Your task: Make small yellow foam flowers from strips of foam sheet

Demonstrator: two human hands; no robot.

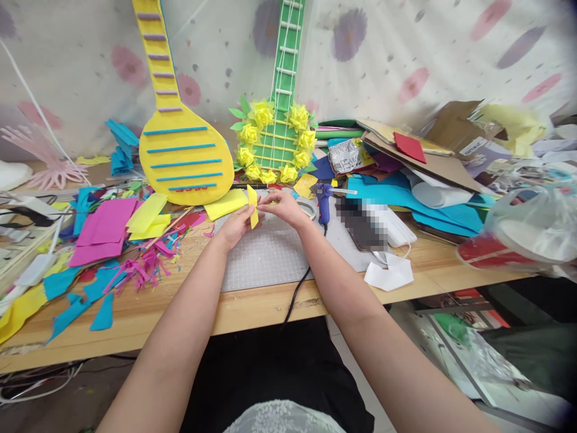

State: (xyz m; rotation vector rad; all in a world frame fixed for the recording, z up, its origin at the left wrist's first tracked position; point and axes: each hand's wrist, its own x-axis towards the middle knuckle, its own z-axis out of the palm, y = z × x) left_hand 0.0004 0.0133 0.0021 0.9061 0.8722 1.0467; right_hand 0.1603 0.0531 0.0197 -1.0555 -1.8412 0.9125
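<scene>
A small strip of yellow paper (253, 206) stands upright between my two hands over the grey cutting mat (261, 264). My left hand (238, 228) is closed on the strip, its thumb on the near face. From the right, my right hand (286, 208) pinches at the strip's edge with its fingertips. A larger folded piece of yellow crepe paper (225, 205) lies just behind my left hand. Close by my right hand are a roll of tape (308, 210) and a blue glue gun (323, 204). Behind them leans a green paper guitar (283, 120) ringed with yellow paper flowers (261, 113).
A yellow cardboard guitar (184, 156) leans at the back left. Magenta paper (104, 228) and blue scraps (103, 313) cover the table's left. To the right lie a blurred dark phone (360, 224), a white mask (392, 225), stacked cardboard (419, 157) and a red-and-white tub (505, 246).
</scene>
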